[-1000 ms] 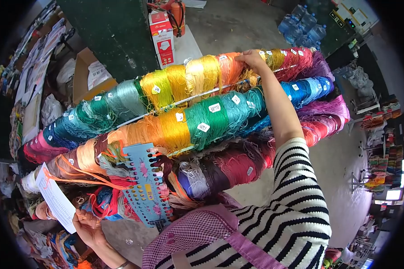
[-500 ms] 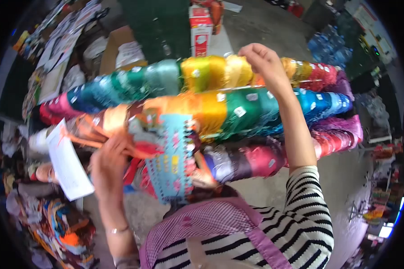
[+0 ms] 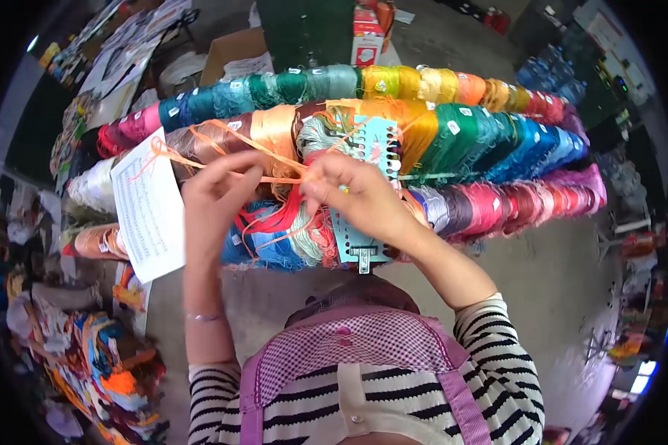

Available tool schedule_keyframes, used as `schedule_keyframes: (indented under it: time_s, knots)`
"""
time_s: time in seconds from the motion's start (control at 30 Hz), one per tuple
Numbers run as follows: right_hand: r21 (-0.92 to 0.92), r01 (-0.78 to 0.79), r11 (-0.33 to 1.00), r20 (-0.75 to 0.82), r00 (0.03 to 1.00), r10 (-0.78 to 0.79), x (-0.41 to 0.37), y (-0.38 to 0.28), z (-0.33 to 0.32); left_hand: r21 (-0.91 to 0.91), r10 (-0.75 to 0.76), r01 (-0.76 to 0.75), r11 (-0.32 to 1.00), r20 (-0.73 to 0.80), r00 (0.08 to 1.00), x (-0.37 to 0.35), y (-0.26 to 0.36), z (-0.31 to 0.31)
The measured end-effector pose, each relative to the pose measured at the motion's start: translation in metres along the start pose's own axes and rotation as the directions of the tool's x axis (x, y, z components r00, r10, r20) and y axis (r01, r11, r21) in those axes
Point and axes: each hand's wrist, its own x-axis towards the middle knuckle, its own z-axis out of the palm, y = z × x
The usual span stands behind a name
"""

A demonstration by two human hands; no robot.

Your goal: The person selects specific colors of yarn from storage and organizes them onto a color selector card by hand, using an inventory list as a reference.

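Observation:
Orange thread [image 3: 278,179] runs between my two hands, with loose strands looping up across the skeins behind. My left hand [image 3: 219,182] is closed on the thread, a little blurred, beside a white printed sheet [image 3: 150,211]. My right hand [image 3: 360,196] pinches the same thread, fingertips together. Under and behind the right hand is a light blue card [image 3: 378,137] with holes along its edges and a metal clip [image 3: 364,258] at its lower end. Red and pink thread [image 3: 274,219] hangs just below the hands, next to a bunch of grey-green thread [image 3: 323,133].
Rows of coloured thread skeins on rods cross in front of me, with green skeins [image 3: 453,137] at middle right and yellow ones [image 3: 382,81] in the far row. A cardboard box [image 3: 234,52] stands behind. A heap of mixed thread [image 3: 107,356] lies at lower left.
My right hand has come down from the far row to the orange thread near my left hand. The card and the skeins now appear higher and further right in view.

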Motion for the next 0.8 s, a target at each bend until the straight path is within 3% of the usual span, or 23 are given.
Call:
schedule_keyframes:
  time_s: [0.03,0.1,0.13,0.17,0.2,0.23,0.3,0.33,0.4,0.47,0.5,0.53,0.57,0.6,0.63,0.67,0.7,0.73,0.8]
  knots:
    - [0.005,-0.004,1.0,0.022,1.0,0.004,-0.003,-0.007,0.009,-0.006,0.011,-0.011,1.0,0.025,1.0,-0.006,0.009,-0.004]
    - [0.088,-0.064,0.994,0.119,0.991,0.054,-0.01,-0.035,0.031,-0.183,0.106,-0.042,0.982,0.357,0.928,-0.022,0.022,-0.002]
    - [0.189,0.075,0.979,0.154,0.982,-0.105,-0.014,-0.038,0.046,-0.248,0.156,-0.032,0.968,0.498,0.853,-0.028,0.023,0.003]
    - [0.092,0.09,0.992,0.227,0.968,-0.109,-0.021,-0.05,0.047,-0.304,0.2,-0.002,0.953,0.623,0.757,-0.034,0.024,0.008]
    - [0.0,0.114,0.993,0.298,0.948,-0.109,-0.029,-0.07,0.044,-0.229,0.216,-0.041,0.973,0.822,0.527,-0.03,0.021,0.004]
    - [0.001,0.11,0.994,0.296,0.949,-0.106,-0.038,-0.08,0.039,-0.23,0.215,-0.038,0.973,0.823,0.525,-0.033,0.017,0.003]
    - [-0.027,-0.191,0.981,0.249,0.949,0.192,-0.063,-0.092,0.02,0.04,0.069,-0.152,0.988,0.761,0.645,-0.04,0.004,0.007]
    - [0.01,-0.241,0.97,0.127,0.963,0.238,-0.077,-0.094,0.006,0.032,0.071,-0.147,0.989,0.763,0.643,-0.037,-0.003,0.006]
    - [-0.005,-0.138,0.99,-0.228,0.964,0.133,-0.1,-0.078,-0.029,0.29,-0.067,-0.133,0.948,0.589,0.805,-0.023,-0.019,-0.005]
    - [-0.329,-0.231,0.916,-0.468,0.882,0.055,-0.126,-0.078,-0.071,0.27,0.06,-0.158,0.95,0.338,0.939,-0.009,-0.042,-0.015]
    - [-0.409,-0.398,0.821,-0.637,0.769,0.055,-0.143,-0.081,-0.091,0.287,0.069,-0.147,0.947,0.266,0.962,0.003,-0.053,-0.026]
    - [-0.387,-0.357,0.85,-0.667,0.745,0.009,-0.167,-0.076,-0.124,0.304,0.08,-0.137,0.943,0.194,0.978,0.015,-0.061,-0.036]
    - [-0.455,-0.413,0.789,-0.767,0.632,-0.111,-0.191,-0.069,-0.159,0.291,0.067,-0.103,0.951,0.133,0.989,0.024,-0.065,-0.042]
    - [-0.605,-0.468,0.644,-0.765,0.565,-0.308,-0.223,-0.059,-0.201,0.276,0.052,-0.07,0.959,0.072,0.996,0.033,-0.068,-0.046]
    - [-0.586,-0.546,0.598,-0.809,0.362,-0.463,-0.244,-0.059,-0.218,0.419,0.282,-0.29,0.86,0.083,0.956,0.044,-0.073,-0.052]
    - [-0.594,-0.65,0.474,-0.752,0.239,-0.614,-0.255,-0.067,-0.218,0.542,0.494,-0.477,0.692,0.127,0.86,0.054,-0.077,-0.055]
    - [-0.499,-0.745,0.443,-0.771,0.148,-0.619,-0.264,-0.073,-0.222,0.625,0.547,-0.46,0.631,0.062,0.835,0.058,-0.078,-0.052]
    - [-0.615,-0.689,0.382,-0.674,0.209,-0.709,-0.27,-0.073,-0.222,0.623,0.548,-0.462,0.631,0.064,0.834,0.059,-0.08,-0.045]
    - [-0.71,-0.317,0.629,-0.689,0.13,-0.713,-0.245,-0.062,-0.205,0.274,0.218,-0.192,0.942,-0.066,0.974,0.048,-0.082,-0.018]
